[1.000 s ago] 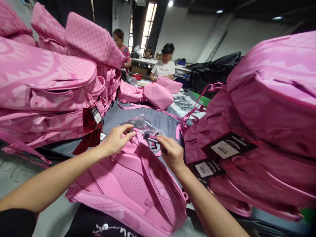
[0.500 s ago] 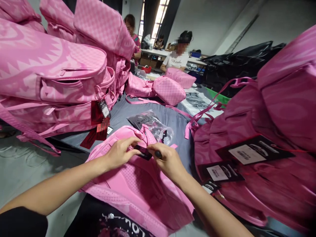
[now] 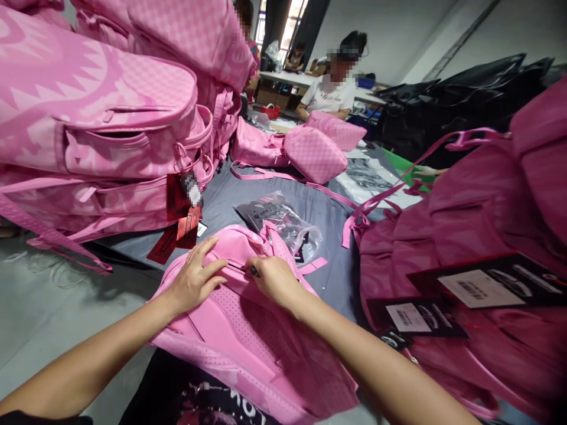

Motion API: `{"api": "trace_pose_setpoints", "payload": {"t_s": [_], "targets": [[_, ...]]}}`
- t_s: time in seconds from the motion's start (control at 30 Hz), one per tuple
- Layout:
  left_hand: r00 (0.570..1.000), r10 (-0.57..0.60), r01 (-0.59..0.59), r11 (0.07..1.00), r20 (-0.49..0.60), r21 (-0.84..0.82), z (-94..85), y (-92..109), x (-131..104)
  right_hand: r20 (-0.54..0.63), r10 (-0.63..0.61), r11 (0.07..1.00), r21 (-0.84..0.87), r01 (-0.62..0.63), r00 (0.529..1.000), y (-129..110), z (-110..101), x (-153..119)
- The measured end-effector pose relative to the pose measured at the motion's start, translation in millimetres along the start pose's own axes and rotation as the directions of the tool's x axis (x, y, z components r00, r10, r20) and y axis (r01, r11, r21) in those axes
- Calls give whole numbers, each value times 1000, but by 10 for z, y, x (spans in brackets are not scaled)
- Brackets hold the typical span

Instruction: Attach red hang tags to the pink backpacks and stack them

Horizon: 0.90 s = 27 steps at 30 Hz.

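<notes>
A pink backpack (image 3: pixel 248 330) lies across my lap and the table edge, its dotted padded panel facing up. My left hand (image 3: pixel 195 277) rests on its upper left part with fingers apart, holding nothing. My right hand (image 3: pixel 277 280) is closed around a small black-handled tool (image 3: pixel 254 271), of which only the dark end shows; its exact kind is hidden. Between the hands runs a thin dark line on the pink fabric, either a slit or the tool's shaft; I cannot tell which. Just beyond the bag is a clear plastic bag (image 3: pixel 283 218) with dark items inside.
Stacked pink backpacks (image 3: pixel 101 141) rise at the left, with red and black tags (image 3: pixel 183 206) hanging. More pink backpacks (image 3: pixel 443 236) with black tags crowd the right. Smaller pink bags (image 3: pixel 314 153) lie farther back on the grey table cover (image 3: pixel 221 195). A person in a white shirt (image 3: pixel 330 94) is beyond.
The small dark flat piece that was between my hands no longer shows there. My left hand has opened and moved left onto the backpack; my right hand has shifted slightly left. The view has turned slightly.
</notes>
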State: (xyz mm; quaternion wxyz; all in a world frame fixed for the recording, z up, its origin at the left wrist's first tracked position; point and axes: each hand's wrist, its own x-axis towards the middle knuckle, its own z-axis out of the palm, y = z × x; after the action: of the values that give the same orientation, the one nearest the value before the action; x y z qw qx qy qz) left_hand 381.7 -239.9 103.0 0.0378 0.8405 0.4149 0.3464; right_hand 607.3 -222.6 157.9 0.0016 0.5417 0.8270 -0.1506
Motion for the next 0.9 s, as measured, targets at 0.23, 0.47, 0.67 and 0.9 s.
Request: {"api": "trace_pose_setpoints", "payload": {"t_s": [0.23,0.47,0.67,0.9], "targets": [[892,-439,433,899,110,73,49,-156,-102,131,-34,990,-130,51,991,3,-22,222],[931,-363,360,931,51,53,97,-214,-157,-36,-42,996,73,44,998,-224,-104,426],[933,-357,354,932,42,78,123,-258,-179,-38,-2,977,214,10,999,-412,-109,767],[951,-308,307,946,-6,107,151,-268,-185,-27,74,978,199,-68,997,-415,-132,714]]}}
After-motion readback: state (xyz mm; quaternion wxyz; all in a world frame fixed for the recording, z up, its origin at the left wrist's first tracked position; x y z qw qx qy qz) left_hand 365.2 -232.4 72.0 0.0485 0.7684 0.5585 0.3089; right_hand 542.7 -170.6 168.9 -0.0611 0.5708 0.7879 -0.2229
